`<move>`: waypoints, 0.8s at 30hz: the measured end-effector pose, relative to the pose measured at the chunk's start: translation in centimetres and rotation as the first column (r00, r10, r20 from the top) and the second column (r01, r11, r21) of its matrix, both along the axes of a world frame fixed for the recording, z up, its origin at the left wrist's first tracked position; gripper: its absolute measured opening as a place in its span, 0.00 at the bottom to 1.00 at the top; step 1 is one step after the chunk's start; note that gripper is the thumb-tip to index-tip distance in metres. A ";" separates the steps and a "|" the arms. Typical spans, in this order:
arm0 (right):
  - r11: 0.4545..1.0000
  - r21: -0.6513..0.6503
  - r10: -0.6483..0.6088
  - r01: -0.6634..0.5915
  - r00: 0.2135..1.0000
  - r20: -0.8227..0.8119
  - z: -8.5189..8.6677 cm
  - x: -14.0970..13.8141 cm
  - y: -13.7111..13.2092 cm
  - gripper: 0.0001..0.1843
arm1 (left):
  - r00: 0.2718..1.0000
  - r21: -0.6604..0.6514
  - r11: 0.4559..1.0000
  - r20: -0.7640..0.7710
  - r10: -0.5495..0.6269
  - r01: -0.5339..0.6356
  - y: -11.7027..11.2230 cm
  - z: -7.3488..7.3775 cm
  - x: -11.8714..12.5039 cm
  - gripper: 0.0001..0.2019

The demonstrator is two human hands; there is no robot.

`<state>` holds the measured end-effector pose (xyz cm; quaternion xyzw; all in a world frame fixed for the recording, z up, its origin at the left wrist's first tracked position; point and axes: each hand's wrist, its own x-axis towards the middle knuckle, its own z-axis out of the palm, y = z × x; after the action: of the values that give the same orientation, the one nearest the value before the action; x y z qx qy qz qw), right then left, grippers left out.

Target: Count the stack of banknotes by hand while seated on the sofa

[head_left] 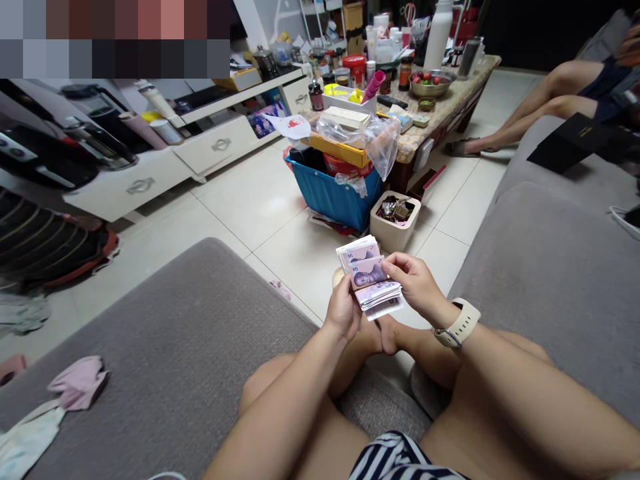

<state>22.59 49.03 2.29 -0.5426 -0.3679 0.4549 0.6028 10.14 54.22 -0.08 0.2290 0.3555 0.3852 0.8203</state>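
A stack of purple banknotes (369, 277) is held in front of me, above my knees. My left hand (343, 312) grips the stack from the left and below, fingers wrapped behind it. My right hand (416, 285), with a cream watch on its wrist, pinches the top note at its right edge with thumb and fingers. The top notes are fanned upward at the far end.
I sit on a grey sofa (165, 360) with pink and white cloth (75, 387) at left. Ahead on the tiled floor stand a blue bin (327, 193) and a small beige bin (395, 220). A cluttered table (445, 110) lies beyond. Another person's legs (530, 113) rest at right.
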 end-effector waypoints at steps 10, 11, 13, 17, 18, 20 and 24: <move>0.996 -0.059 -0.062 0.065 0.997 0.048 -0.1 0.1 0.2 0.19 | 0.999 -0.016 0.999 -0.010 -0.032 0.032 0.0 0.1 -0.1 0.16; 0.995 -0.068 -0.075 0.079 0.996 0.053 -0.2 0.2 0.2 0.19 | 0.999 -0.006 1.000 -0.023 -0.031 0.031 0.0 0.1 -0.2 0.15; 0.991 -0.081 -0.101 0.105 0.994 0.052 -0.4 0.3 0.3 0.20 | 0.998 0.011 0.999 -0.053 -0.039 0.039 0.0 0.1 -0.2 0.15; 0.987 -0.079 -0.135 0.142 0.987 0.084 -0.7 0.4 0.4 0.19 | 0.994 0.029 0.996 -0.081 -0.078 0.080 -0.2 0.3 -0.3 0.13; 0.987 -0.075 -0.137 0.145 0.985 0.100 -0.8 0.5 0.4 0.19 | 0.993 0.032 0.996 -0.081 -0.083 0.085 -0.3 0.3 -0.3 0.12; 0.987 -0.071 -0.137 0.147 0.983 0.123 -0.8 0.5 0.3 0.19 | 0.994 0.035 0.996 -0.077 -0.083 0.086 -0.4 0.4 -0.3 0.12; 0.984 -0.071 -0.152 0.163 0.979 0.134 -0.8 0.5 0.2 0.19 | 0.994 0.031 0.996 -0.080 -0.078 0.081 -0.4 0.3 -0.3 0.12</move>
<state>23.07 49.24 1.47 -0.6221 -0.3429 0.3845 0.5895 9.85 53.80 0.27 0.2720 0.3713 0.3491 0.8163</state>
